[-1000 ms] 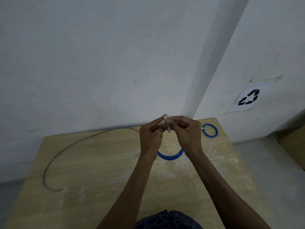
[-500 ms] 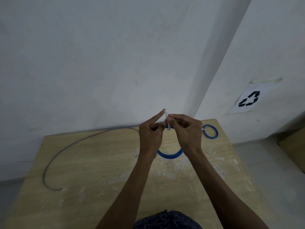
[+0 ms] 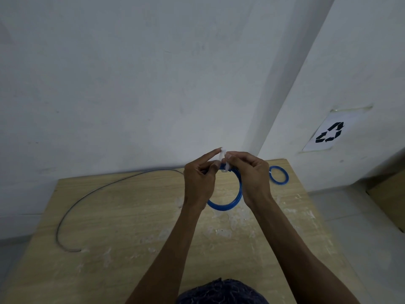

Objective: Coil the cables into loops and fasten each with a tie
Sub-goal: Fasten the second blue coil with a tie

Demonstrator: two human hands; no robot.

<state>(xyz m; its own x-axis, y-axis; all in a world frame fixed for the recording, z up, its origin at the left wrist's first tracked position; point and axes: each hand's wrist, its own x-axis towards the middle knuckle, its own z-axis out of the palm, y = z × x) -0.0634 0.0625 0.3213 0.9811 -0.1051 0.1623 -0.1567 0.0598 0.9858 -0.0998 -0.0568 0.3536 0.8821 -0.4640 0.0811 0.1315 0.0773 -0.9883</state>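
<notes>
Wooden table [image 3: 131, 227] nearest. Over it, the left hand [image 3: 198, 183] pinches the top of a blue coil [image 3: 221, 206], forefinger out straight. The right hand [image 3: 252, 178] pinches the white tie [image 3: 225, 163] looped over that coil. Farther back lie a loose grey cable [image 3: 87, 194] and a small tied blue loop [image 3: 278, 175].

two bare forearms show from the lower edge of the view: the left forearm [image 3: 173, 244] and the right forearm [image 3: 291, 244], both uncovered along all the length in sight, as far as the wrists. the left hand [image 3: 198, 185] and the right hand [image 3: 252, 178] are bare as well, slim in the fingers, with a short pale nail showing on the right one. low in the middle lies a patch of dark navy garment [image 3: 221, 291], mottled with fine lighter flecks; its kind cannot be told.
</notes>
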